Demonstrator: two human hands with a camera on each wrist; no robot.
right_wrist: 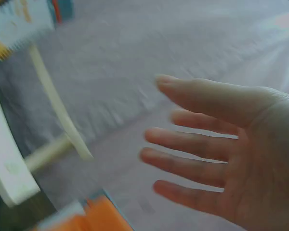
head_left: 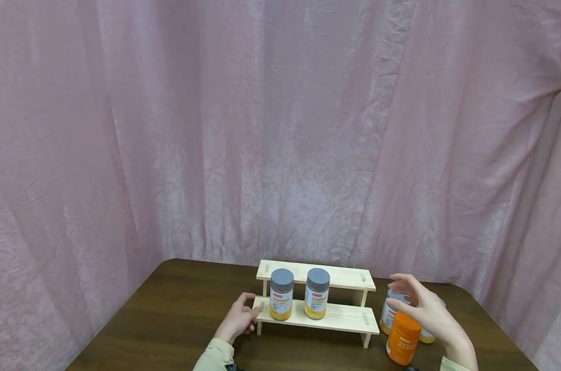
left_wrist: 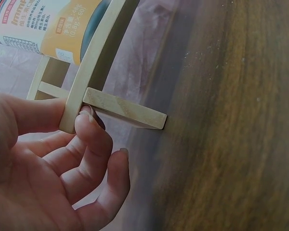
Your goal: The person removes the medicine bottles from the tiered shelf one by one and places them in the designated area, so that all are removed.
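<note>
At the left end of a two-tier pale wooden rack, my left hand pinches the lower board between thumb and fingers. In the left wrist view, that board's end lies in the pinch. Two grey-lidded supplement jars stand upright on the lower step, one at the left and one nearer the middle. My right hand, fingers apart and holding nothing, hovers above an orange jar right of the rack. In the right wrist view, only part of the orange jar shows.
Behind the orange jar stand two more grey-lidded jars, one to the left and one to the right, both partly hidden. All stand on a dark brown wooden table. A pink curtain hangs behind the table.
</note>
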